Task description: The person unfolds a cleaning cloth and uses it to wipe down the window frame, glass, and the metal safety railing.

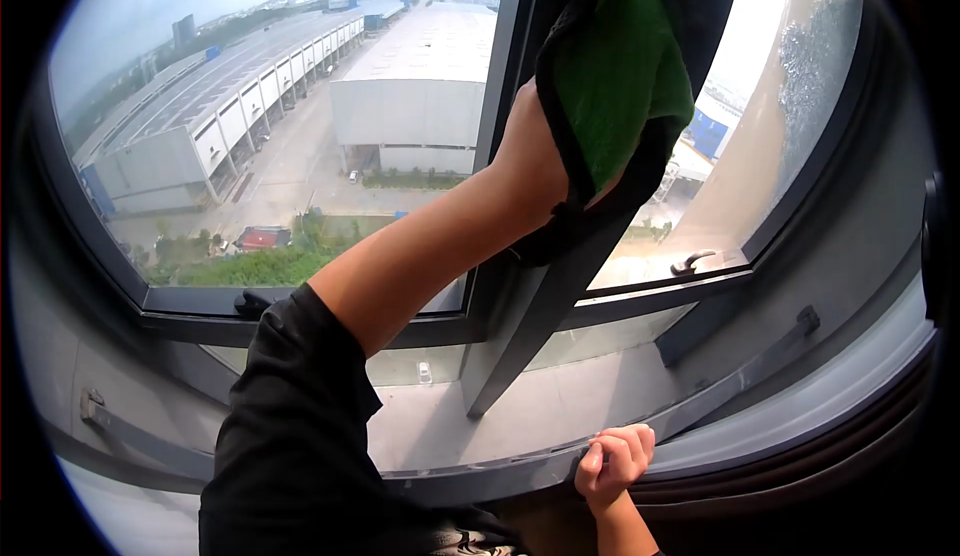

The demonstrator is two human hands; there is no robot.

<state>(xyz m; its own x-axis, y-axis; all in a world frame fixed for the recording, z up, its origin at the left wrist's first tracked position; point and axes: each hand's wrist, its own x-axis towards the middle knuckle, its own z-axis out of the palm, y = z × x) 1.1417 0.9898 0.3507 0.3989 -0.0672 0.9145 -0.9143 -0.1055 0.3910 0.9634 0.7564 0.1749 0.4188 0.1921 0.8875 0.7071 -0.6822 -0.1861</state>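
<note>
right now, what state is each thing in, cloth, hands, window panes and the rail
Green cloth: draped over the left hand, in front of the dark window frame.
Left hand: raised, mostly covered; grip hidden.
Right hand: fingers curled closed, beside the rail.
Left window pane: see-through.
Right window pane: whitish marks toward its upper right.
Rail: mounted, brackets visible.
</note>
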